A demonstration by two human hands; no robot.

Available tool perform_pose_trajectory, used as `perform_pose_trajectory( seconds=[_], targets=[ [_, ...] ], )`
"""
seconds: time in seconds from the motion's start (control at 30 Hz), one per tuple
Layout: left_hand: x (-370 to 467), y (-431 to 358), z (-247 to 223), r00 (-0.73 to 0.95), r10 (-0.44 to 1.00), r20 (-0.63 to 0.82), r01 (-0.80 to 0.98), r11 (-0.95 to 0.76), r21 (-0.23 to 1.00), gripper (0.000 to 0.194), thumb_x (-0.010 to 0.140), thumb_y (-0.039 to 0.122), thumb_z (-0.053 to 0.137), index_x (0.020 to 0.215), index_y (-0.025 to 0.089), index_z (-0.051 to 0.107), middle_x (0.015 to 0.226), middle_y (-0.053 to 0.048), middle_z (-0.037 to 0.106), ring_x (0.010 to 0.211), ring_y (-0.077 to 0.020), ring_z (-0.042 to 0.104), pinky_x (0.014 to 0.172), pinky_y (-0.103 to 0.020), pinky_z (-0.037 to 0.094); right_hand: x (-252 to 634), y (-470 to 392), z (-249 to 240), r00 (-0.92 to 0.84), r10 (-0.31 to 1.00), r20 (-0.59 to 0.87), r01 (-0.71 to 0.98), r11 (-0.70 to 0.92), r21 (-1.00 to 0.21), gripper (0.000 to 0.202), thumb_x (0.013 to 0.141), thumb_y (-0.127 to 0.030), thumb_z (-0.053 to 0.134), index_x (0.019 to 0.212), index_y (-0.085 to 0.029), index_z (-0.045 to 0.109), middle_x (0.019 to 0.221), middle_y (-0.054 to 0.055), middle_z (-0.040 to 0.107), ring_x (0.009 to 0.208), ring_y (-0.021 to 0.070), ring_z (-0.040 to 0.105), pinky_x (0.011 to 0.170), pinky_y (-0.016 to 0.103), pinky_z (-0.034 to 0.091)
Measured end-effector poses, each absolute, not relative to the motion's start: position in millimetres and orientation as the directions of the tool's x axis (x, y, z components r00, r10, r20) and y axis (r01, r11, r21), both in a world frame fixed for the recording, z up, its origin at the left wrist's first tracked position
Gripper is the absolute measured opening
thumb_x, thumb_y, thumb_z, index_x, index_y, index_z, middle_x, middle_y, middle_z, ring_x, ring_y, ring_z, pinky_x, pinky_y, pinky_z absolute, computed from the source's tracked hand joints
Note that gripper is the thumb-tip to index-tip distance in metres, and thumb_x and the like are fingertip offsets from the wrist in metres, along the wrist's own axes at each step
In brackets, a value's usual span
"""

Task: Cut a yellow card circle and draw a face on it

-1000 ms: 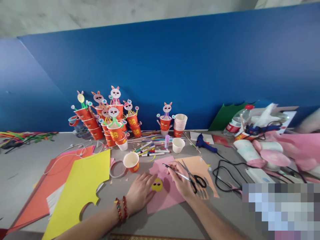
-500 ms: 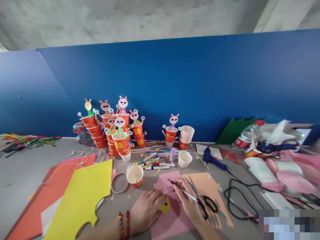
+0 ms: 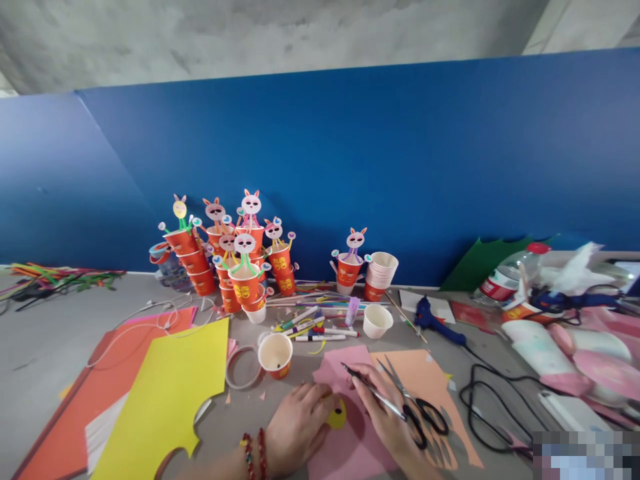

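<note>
Between the thumb and fingers of my right hand (image 3: pixel 377 407) is a pen (image 3: pixel 383 395) with a silver barrel, its dark tip pointing up and left. My left hand (image 3: pixel 303 427), with red beaded bracelets at the wrist, has its fingertips on the left edge of a small yellow paper cutout (image 3: pixel 337 418). A dark oval is drawn on that cutout, and part of it is under my fingers. Pink paper (image 3: pixel 333 460) lies beneath. Beside my right hand, black-handled scissors (image 3: pixel 413 403) rest partly opened on orange paper (image 3: pixel 430 367).
Red cups (image 3: pixel 245 287) with paper rabbit figures stand stacked at back left. A paper cup (image 3: pixel 275 357) and several markers (image 3: pixel 320 330) sit ahead. Yellow card (image 3: pixel 170 387) lies left. To the right are a blue glue gun (image 3: pixel 437 323), its black cord (image 3: pixel 475 407) and a bottle (image 3: pixel 513 277).
The whole scene has shifted slightly right as the camera turned. Both hands keep nearly the same pose over the pink paper, with the pen still held above it.
</note>
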State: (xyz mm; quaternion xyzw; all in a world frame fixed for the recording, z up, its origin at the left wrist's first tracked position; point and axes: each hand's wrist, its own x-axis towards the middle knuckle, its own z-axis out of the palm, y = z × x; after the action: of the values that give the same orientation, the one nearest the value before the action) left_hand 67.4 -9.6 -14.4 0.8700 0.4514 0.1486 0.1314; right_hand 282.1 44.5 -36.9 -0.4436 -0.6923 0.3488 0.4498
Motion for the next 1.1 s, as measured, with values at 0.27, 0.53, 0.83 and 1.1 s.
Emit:
perform_pose_trajectory(
  seconds=[0.27,0.53,0.83,1.1],
  targets=[
    [69.5,-9.8,-11.9,0.552,0.822,0.139,0.758,-0.564,0.328,0.051,0.084,0.011,0.055,0.133,0.021,0.047,0.132,-0.01,0.06,0.11,-0.0271,0.061,0.099,-0.043,0.053,282.1,42.2,-33.7,-0.229,0.914,0.336,0.326,0.397,-0.858,0.027,0.099,-0.043,0.051,0.106,-0.027,0.071,0.082,0.004,0.074,0.064,0.0215,0.069,0.062,0.03,0.059],
    [70.8,-10.9,-6.3,0.542,0.836,0.088,0.776,-0.538,0.33,0.056,0.086,0.01,0.054,0.138,0.022,0.042,0.133,-0.009,0.059,0.112,-0.0262,0.061,0.103,-0.044,0.051,279.9,38.2,-34.5,-0.385,0.879,0.282,0.364,0.426,-0.828,0.03,0.101,-0.041,0.046,0.108,-0.024,0.07,0.098,0.007,0.076,0.088,0.0223,0.073,0.081,0.026,0.059],
    [67.7,-10.0,-15.7,0.538,0.834,0.125,0.753,-0.542,0.373,0.057,0.085,0.009,0.055,0.139,0.024,0.04,0.135,-0.009,0.057,0.115,-0.0265,0.059,0.105,-0.044,0.05,279.2,40.6,-39.1,-0.483,0.837,0.256,0.394,0.469,-0.791,0.027,0.096,-0.026,0.048,0.12,-0.024,0.062,0.108,0.01,0.073,0.092,0.0227,0.072,0.082,0.031,0.058],
    [65.9,-9.0,-18.6,0.537,0.831,0.149,0.729,-0.545,0.414,0.06,0.084,0.009,0.055,0.139,0.025,0.039,0.136,-0.008,0.056,0.118,-0.0262,0.058,0.106,-0.045,0.049,281.3,40.3,-47.8,-0.505,0.827,0.248,0.386,0.474,-0.792,0.031,0.094,-0.019,0.05,0.123,-0.024,0.06,0.109,0.01,0.071,0.093,0.0229,0.07,0.084,0.034,0.057]
  ],
)
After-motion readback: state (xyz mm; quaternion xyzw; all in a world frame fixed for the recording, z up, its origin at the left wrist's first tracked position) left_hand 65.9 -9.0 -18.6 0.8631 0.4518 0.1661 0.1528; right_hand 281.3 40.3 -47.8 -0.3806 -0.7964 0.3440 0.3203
